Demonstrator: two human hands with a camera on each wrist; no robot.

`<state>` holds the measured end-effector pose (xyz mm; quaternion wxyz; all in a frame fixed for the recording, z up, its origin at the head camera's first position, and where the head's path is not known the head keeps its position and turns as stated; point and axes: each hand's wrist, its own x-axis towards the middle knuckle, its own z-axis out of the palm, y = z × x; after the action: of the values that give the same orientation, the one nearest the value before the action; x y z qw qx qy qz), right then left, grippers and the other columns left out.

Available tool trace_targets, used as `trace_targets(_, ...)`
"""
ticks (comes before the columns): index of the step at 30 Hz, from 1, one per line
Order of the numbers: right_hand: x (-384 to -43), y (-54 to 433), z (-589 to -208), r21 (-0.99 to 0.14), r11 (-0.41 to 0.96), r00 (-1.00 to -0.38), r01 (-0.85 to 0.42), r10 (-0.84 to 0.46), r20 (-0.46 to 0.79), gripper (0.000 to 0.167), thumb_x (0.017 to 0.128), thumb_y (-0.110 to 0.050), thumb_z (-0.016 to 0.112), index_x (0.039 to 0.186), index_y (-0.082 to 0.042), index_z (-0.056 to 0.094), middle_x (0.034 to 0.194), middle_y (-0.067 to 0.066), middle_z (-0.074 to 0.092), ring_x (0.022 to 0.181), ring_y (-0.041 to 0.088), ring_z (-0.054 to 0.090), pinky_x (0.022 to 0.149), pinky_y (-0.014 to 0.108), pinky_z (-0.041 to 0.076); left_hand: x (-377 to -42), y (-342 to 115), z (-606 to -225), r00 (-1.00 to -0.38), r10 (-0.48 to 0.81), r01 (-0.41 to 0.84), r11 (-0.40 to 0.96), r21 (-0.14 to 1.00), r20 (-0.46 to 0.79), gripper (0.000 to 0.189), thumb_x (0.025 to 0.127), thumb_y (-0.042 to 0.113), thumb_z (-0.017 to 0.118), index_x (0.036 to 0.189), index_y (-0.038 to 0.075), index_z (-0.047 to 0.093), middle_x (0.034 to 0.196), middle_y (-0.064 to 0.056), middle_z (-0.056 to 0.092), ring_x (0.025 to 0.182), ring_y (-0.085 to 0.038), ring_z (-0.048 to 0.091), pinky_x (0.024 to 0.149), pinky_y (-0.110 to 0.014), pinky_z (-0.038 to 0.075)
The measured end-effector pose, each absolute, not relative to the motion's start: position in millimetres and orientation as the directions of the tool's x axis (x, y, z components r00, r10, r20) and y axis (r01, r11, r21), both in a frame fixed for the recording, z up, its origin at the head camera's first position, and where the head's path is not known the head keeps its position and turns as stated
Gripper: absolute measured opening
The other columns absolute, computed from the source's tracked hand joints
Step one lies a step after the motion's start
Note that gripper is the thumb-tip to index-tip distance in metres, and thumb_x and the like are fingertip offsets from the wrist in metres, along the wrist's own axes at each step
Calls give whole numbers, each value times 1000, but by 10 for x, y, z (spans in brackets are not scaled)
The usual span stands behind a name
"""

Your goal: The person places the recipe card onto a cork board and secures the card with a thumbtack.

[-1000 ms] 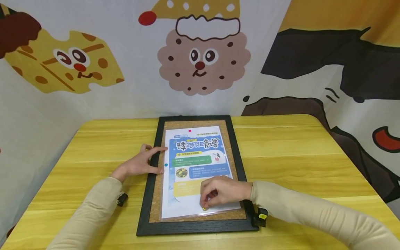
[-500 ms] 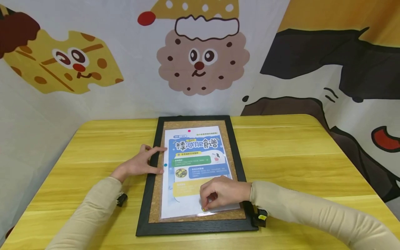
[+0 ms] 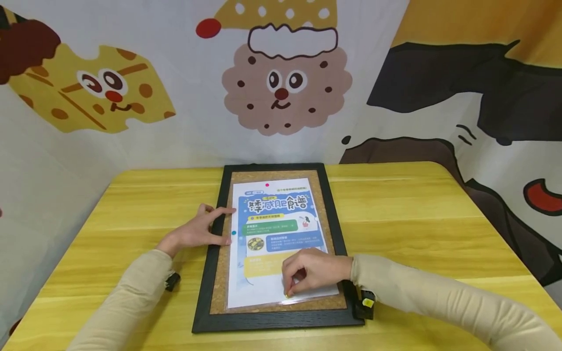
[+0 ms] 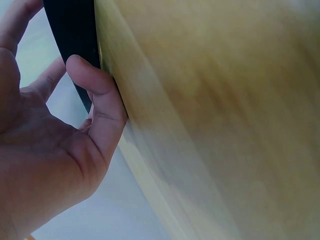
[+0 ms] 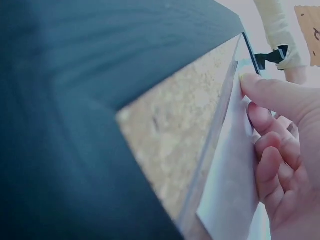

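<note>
A laminated poster (image 3: 259,292) with coloured panels and printed characters lies on a cork board (image 3: 218,292) in a black frame (image 3: 281,320). At its lower edge my right hand (image 3: 315,268) pinches a small yellow thumbtack (image 3: 287,295) between thumb and index finger, against the poster. The right wrist view shows this thumb (image 5: 275,97) on the tack, the other fingers curled. My left hand (image 3: 193,231) reaches over the frame's left side, index finger and thumb spread and touching near the poster's left edge. In the left wrist view its little finger bends beside the frame (image 4: 75,30).
A pink thumbtack (image 3: 267,185) is at the poster's top, a blue one (image 3: 234,233) on its left edge and a white one (image 3: 315,219) on its right. The framed board lies on a yellow wooden table (image 3: 395,209). A cartoon-printed cloth (image 3: 189,146) hangs behind.
</note>
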<state>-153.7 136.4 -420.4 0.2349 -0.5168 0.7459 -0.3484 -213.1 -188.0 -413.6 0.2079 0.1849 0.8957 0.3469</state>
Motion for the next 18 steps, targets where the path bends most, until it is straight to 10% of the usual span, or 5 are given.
trace_targets(18, -1502, 1381, -4164, -772, 257, -385, -582, -923, -16, 6, 85, -15, 76, 90, -18, 78, 85, -14, 57, 69, -2, 48, 61, 17, 45, -2119, -1871, -4127, -846, 479, 196, 688, 699, -235, 82, 81, 38, 78, 149, 15, 37, 125, -24, 21, 90, -31, 39, 76, -45, 36)
